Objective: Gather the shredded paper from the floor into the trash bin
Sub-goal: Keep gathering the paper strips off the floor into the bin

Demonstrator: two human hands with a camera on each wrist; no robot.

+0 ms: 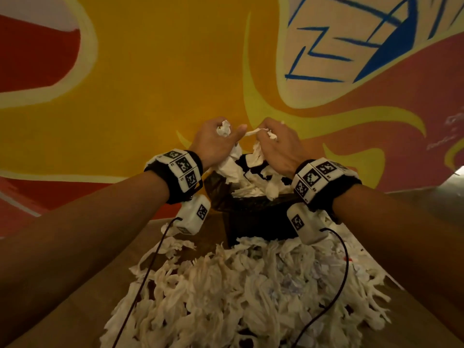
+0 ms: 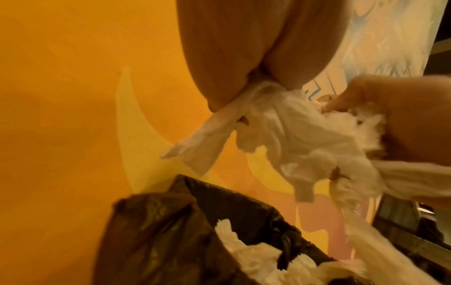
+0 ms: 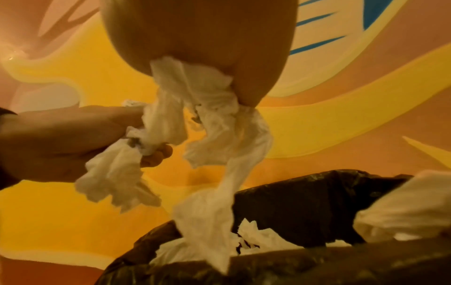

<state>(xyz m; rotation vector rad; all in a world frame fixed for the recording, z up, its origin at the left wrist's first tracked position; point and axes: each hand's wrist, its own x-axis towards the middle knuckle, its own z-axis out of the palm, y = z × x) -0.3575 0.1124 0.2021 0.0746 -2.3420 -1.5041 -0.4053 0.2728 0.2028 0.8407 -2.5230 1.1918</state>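
Both hands are raised above the trash bin (image 1: 261, 214), which is lined with a black bag (image 2: 156, 231) and holds white paper shreds (image 1: 251, 184). My left hand (image 1: 218, 141) grips a wad of white shredded paper (image 1: 223, 129), with strips hanging from the fist (image 2: 207, 138). My right hand (image 1: 276, 144) grips another bunch (image 3: 207, 108) whose long strip trails down into the bin (image 3: 209, 221). A thin strip (image 1: 253, 132) bridges the two hands. A big heap of shredded paper (image 1: 238, 292) lies on the floor in front of the bin.
A wall painted orange, yellow and red (image 1: 150, 71) rises close behind the bin. Brown floor (image 1: 82, 285) lies left of the heap. Black cables (image 1: 148, 267) hang from the wrist cameras across the heap. A dark object (image 2: 402, 216) stands right of the bin.
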